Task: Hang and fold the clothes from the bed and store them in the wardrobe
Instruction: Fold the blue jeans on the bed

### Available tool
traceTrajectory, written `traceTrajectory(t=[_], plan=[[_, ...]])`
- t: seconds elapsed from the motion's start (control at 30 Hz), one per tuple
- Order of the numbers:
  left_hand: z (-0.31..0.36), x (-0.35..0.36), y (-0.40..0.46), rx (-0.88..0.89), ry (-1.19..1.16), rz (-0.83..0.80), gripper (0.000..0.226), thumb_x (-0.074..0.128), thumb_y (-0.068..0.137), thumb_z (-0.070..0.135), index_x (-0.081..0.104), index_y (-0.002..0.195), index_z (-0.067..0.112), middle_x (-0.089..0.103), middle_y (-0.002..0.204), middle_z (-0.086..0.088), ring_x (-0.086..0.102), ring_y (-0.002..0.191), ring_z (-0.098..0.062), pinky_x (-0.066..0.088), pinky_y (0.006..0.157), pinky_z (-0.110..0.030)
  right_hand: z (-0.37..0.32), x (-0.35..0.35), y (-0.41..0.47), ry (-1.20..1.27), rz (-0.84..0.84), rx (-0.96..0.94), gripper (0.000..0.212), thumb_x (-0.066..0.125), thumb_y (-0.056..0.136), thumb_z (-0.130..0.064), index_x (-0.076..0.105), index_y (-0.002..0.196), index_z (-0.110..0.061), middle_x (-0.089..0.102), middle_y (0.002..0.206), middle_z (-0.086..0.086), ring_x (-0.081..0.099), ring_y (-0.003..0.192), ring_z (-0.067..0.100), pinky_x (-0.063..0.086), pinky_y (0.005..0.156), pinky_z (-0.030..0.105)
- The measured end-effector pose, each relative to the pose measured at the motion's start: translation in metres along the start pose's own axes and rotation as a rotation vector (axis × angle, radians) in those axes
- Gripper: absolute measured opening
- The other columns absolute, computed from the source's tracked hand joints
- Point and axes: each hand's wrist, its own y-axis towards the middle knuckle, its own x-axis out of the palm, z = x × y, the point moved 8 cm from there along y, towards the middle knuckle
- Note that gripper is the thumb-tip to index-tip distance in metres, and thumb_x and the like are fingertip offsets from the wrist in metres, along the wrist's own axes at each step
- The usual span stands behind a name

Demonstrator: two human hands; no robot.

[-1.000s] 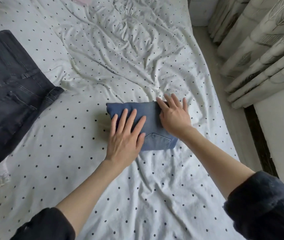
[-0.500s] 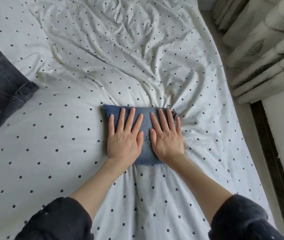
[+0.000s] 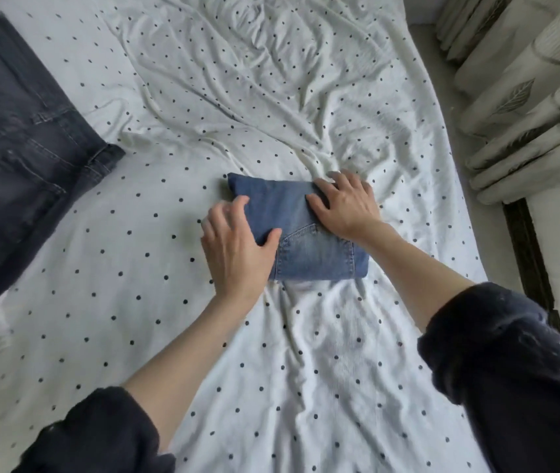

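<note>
Blue denim, folded to a thick compact rectangle (image 3: 292, 230), lies mid-bed on the dotted white sheet (image 3: 169, 336), back pocket facing up. Left hand (image 3: 234, 247) curls at its left edge, thumb on top; right hand (image 3: 347, 203) hooks over the far right corner. Both look to be taking hold. Best to slide fingers well under and lift level, so the stiff layers stay stacked. Dark jeans (image 3: 16, 138), unfolded, lie well apart at left. Sheet soft, heavily creased.
</note>
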Motion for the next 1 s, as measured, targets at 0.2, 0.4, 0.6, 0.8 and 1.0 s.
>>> traceTrajectory(t=[0.2, 0.4, 0.6, 0.8, 1.0], plan=[[-0.034, 0.047, -0.06, -1.01, -0.942, -0.457, 0.068, 0.076, 0.076, 0.036, 0.044, 0.129, 0.009, 0.062, 0.12, -0.009, 0.066, 0.092, -0.023, 0.055, 0.076, -0.033, -0.005, -0.004, -0.011, -0.05, -0.141, 0.021, 0.06, 0.023, 0.094, -0.06, 0.036, 0.141, -0.025, 0.049, 0.139, 0.008, 0.038, 0.131, 0.029, 0.028, 0.106, 0.043], [-0.036, 0.022, -0.05, -0.989, -1.093, -0.419, 0.047, 0.078, 0.075, 0.021, 0.059, 0.118, 0.013, 0.069, 0.109, -0.004, 0.067, 0.091, -0.017, 0.055, 0.065, -0.027, -0.008, -0.023, -0.046, -0.02, -0.245, 0.109, 0.059, 0.024, 0.092, -0.065, 0.051, 0.124, -0.022, 0.064, 0.115, 0.011, 0.057, 0.108, 0.03, 0.038, 0.091, 0.04], [-0.075, -0.009, -0.034, -0.861, -0.831, -0.479, 0.045, 0.074, 0.077, 0.005, 0.056, 0.119, 0.002, 0.065, 0.115, -0.017, 0.064, 0.1, -0.028, 0.052, 0.087, -0.038, -0.003, 0.0, -0.103, 0.527, -0.367, 0.293, 0.041, 0.058, 0.085, -0.053, 0.064, 0.106, -0.019, 0.065, 0.091, 0.006, 0.062, 0.093, 0.025, 0.044, 0.073, 0.03], [-0.088, 0.01, -0.036, -0.917, -0.784, -0.423, 0.039, 0.077, 0.077, 0.025, 0.059, 0.107, 0.008, 0.066, 0.11, -0.011, 0.063, 0.092, -0.023, 0.052, 0.081, -0.034, 0.009, 0.019, -0.078, 0.972, -0.711, 0.395, 0.034, 0.064, 0.084, -0.036, 0.062, 0.085, -0.002, 0.046, 0.061, 0.0, 0.037, 0.054, 0.011, 0.036, 0.056, 0.016], [-0.096, 0.025, -0.043, -1.031, -0.862, -0.448, 0.052, 0.078, 0.075, 0.026, 0.058, 0.118, 0.004, 0.067, 0.113, -0.01, 0.066, 0.088, -0.021, 0.044, 0.099, -0.047, -0.002, 0.038, -0.061, 0.999, -0.898, 0.376, 0.049, 0.072, 0.065, -0.045, 0.03, 0.057, -0.02, 0.025, 0.054, -0.005, 0.022, 0.049, 0.011, 0.03, 0.052, 0.02]])
